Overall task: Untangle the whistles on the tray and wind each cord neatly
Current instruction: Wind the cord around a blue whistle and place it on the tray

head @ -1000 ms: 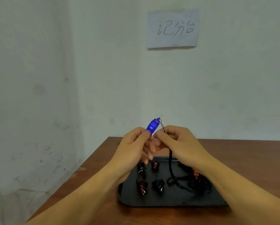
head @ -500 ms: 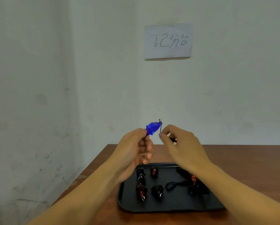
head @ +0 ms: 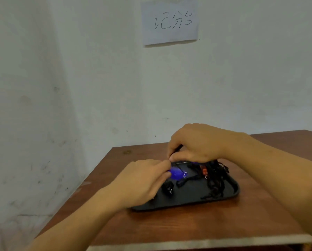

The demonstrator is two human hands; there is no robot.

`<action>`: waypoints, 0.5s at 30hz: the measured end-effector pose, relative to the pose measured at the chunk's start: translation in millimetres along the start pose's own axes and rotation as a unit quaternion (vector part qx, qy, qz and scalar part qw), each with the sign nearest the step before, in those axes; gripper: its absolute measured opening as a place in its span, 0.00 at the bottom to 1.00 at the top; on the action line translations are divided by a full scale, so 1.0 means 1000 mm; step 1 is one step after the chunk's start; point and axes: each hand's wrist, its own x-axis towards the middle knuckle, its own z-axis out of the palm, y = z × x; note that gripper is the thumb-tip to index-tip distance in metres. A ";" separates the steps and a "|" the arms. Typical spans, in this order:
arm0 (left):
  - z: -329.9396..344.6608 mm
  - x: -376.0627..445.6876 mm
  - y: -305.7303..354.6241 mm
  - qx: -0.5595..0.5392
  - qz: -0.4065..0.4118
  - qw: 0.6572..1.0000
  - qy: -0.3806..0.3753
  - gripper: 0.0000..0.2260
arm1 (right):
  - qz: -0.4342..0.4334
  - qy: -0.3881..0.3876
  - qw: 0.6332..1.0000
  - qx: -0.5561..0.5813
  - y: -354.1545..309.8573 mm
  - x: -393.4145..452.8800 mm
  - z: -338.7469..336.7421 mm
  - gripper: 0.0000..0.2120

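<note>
Both hands low, fingers [head: 165, 163] curled, pinching.

You face a brown wooden table [head: 197, 225] pushed against a whitish, scuffed wall [head: 79, 78]. High above the table's far edge, a paper sheet [head: 170, 20] with handwritten characters is stuck to that wall. A pale strip runs along the table's near edge.

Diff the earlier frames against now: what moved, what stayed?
Both hands came down from in front of the wall to the tray. The left hand still holds the blue whistle, now just above the tray; the right hand still pinches its black cord. The tangled cords stay on the tray.
</note>
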 end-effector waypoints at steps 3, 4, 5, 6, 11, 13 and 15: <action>-0.001 -0.005 0.006 -0.126 -0.001 0.990 0.066 0.05 | 0.021 0.021 0.985 0.168 0.010 -0.002 0.009 0.05; -0.001 -0.005 0.007 -0.154 -0.018 0.983 0.097 0.07 | 0.031 0.032 0.973 0.225 0.012 -0.004 0.012 0.05; 0.001 -0.006 0.007 -0.184 -0.036 0.975 0.123 0.07 | 0.040 0.044 0.959 0.277 0.014 -0.005 0.015 0.06; 0.002 -0.006 0.008 -0.217 -0.060 0.964 0.141 0.07 | 0.052 0.056 0.943 0.323 0.014 -0.006 0.019 0.06; 0.004 0.006 0.021 -0.376 -0.172 0.887 0.207 0.09 | 0.156 0.115 0.811 0.552 0.007 -0.001 0.049 0.04; 0.009 0.014 0.015 -0.365 -0.210 0.877 0.233 0.09 | 0.175 0.139 0.790 0.570 0.001 0.003 0.058 0.03; 0.016 0.020 0.001 -0.289 -0.235 0.896 0.243 0.09 | 0.180 0.156 0.804 0.545 -0.002 0.005 0.063 0.06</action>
